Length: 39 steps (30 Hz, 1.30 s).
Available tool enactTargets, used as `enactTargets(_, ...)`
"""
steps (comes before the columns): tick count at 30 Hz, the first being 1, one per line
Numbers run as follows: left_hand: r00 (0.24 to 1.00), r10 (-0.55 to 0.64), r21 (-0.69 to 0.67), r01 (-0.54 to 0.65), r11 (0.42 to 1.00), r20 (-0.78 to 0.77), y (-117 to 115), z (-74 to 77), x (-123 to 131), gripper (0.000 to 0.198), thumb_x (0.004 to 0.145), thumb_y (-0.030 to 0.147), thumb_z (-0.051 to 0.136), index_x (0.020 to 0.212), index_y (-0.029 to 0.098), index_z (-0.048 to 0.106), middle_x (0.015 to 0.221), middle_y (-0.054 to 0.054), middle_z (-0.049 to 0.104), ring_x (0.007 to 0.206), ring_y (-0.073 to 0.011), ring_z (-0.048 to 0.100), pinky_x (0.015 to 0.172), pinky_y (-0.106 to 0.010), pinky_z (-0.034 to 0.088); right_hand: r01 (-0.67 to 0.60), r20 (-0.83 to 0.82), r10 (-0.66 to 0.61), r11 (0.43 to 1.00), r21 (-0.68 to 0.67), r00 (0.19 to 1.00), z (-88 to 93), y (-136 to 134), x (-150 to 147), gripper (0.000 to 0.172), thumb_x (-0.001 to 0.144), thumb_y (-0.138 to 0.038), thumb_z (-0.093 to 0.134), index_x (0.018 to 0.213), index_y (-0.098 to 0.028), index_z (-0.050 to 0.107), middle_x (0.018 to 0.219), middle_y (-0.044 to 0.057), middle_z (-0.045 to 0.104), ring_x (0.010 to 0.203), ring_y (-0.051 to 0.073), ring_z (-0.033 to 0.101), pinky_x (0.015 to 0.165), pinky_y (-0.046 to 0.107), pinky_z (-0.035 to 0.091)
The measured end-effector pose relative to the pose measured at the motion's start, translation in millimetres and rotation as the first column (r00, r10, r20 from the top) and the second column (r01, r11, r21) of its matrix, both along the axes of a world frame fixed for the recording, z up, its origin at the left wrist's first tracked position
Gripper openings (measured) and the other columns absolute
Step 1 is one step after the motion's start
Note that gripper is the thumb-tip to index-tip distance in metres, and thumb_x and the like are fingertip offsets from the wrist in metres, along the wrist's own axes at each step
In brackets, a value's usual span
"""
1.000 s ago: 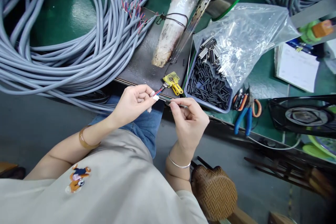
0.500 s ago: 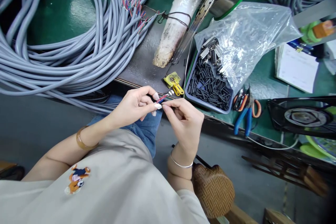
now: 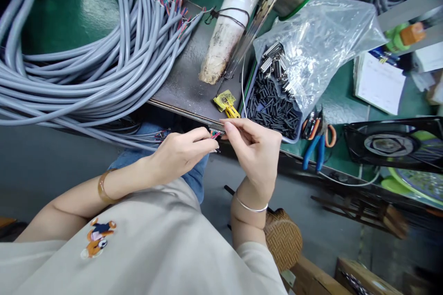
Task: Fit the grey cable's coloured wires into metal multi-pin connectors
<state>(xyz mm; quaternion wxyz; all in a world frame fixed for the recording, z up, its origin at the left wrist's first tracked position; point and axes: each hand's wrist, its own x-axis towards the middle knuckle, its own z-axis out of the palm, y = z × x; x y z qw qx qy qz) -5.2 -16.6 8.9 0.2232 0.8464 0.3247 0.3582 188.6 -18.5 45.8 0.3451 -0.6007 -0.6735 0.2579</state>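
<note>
My left hand is closed around a bundle of thin coloured wires, red, blue and green among them, at the end of a grey cable. A small metal connector shows at the wires, by the bench edge. Close beside it, my right hand has thumb and forefinger pinched together; what lies between them is hidden. A thin pale strand runs down to the back of the right hand's fingers. Just beyond the hands lies a yellow cutter-like tool.
Grey cables with stripped ends fill the left. A blue tray of short black tubes and metal connectors sits under a clear bag. Pliers, a fan and a white wrapped tube stand around.
My right hand has shifted slightly right, away from the left hand's fingertips. My left hand has turned, its back now more upward. The pale strand now reaches the right hand; the view has shifted slightly.
</note>
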Motion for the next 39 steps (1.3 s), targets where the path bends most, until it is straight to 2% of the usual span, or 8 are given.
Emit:
enactTargets(5,0.995,0.099,0.177,-0.1,0.979,0.015,-2.7,-0.7,1.0,0.016,0.101,0.011,0.052,0.095,0.017,0.065,0.099,-0.005,0.076,0.074,-0.0079,0.071,0.059,-0.015,0.048,-0.068,-0.096,0.056,0.989,-0.134,0.994,-4.4,2.0,4.1,0.02,0.093,-0.03,0.065,0.105,-0.021,0.079,0.078,0.0,0.074,0.047,0.005,0.038,0.046,0.024,0.03)
enactTargets(9,0.961,0.138,0.006,-0.143,0.99,0.238,0.8,1.2,3.5,0.008,0.097,0.012,0.059,0.092,0.017,0.063,0.096,-0.006,0.075,0.083,-0.0111,0.07,0.066,-0.018,0.052,-0.073,-0.226,0.039,0.987,-0.141,0.973,-10.6,-0.8,0.9,0.026,0.093,-0.034,0.066,0.114,-0.024,0.078,0.086,0.001,0.074,0.048,0.006,0.038,0.042,0.023,0.027)
enactTargets(16,0.913,0.225,-0.177,-0.173,0.969,0.34,14.5,-3.1,8.1,0.013,0.087,0.007,0.062,0.078,0.016,0.061,0.078,-0.003,0.072,0.066,-0.0106,0.061,0.06,-0.021,0.046,0.039,0.043,-0.049,0.979,0.202,0.998,-27.7,-7.4,-9.8,0.023,0.097,-0.033,0.064,0.113,-0.025,0.079,0.07,-0.001,0.066,0.053,0.009,0.046,0.052,0.026,0.041)
enactTargets(20,0.912,0.259,-0.177,-0.211,0.961,0.319,20.0,-5.7,9.1,0.013,0.087,0.008,0.06,0.076,0.016,0.06,0.076,-0.003,0.071,0.058,-0.0085,0.054,0.054,-0.021,0.041,0.203,-0.142,-0.153,0.857,0.474,0.978,-28.7,-9.6,-8.3,0.027,0.099,-0.038,0.058,0.117,-0.025,0.073,0.06,-0.004,0.056,0.043,0.01,0.045,0.043,0.027,0.035)
enactTargets(22,0.917,0.256,-0.138,-0.224,0.965,0.304,22.0,-6.2,9.3,0.014,0.089,0.01,0.058,0.077,0.017,0.06,0.077,-0.003,0.072,0.057,-0.0082,0.053,0.055,-0.021,0.042,0.286,-0.234,-0.185,0.792,0.54,0.954,-25.4,-10.2,-8.5,0.027,0.1,-0.031,0.058,0.126,-0.027,0.066,0.066,-0.004,0.063,0.044,0.012,0.056,0.04,0.026,0.038)
enactTargets(25,0.934,0.231,-0.057,-0.224,0.973,0.272,24.2,-6.8,9.4,0.016,0.092,0.01,0.056,0.078,0.018,0.059,0.079,-0.003,0.073,0.056,-0.0078,0.052,0.057,-0.021,0.042,0.184,-0.057,-0.184,0.806,0.562,0.981,-20.0,-9.0,-9.2,0.031,0.098,-0.016,0.06,0.125,-0.03,0.064,0.094,-0.001,0.079,0.069,0.015,0.076,0.055,0.025,0.057)
enactTargets(29,0.943,0.194,-0.001,-0.202,0.979,0.27,25.9,-7.4,10.2,0.015,0.095,0.01,0.056,0.082,0.018,0.06,0.082,-0.003,0.073,0.062,-0.0087,0.058,0.062,-0.021,0.045,-0.104,0.264,-0.07,0.8,0.591,0.962,-23.1,-0.2,-11.2,0.02,0.09,-0.01,0.071,0.104,-0.025,0.068,0.105,0.002,0.082,0.093,0.018,0.08,0.083,0.027,0.064)
enactTargets(39,0.866,0.344,-0.115,-0.324,0.939,0.364,38.1,-7.2,15.8,0.013,0.089,0.009,0.063,0.079,0.017,0.062,0.079,-0.001,0.072,0.072,-0.0108,0.066,0.068,-0.021,0.05,-0.077,0.257,-0.14,0.727,0.682,0.956,-47.7,16.3,-23.5,0.019,0.09,-0.007,0.068,0.092,-0.023,0.059,0.104,0.008,0.082,0.091,0.017,0.08,0.077,0.025,0.065)
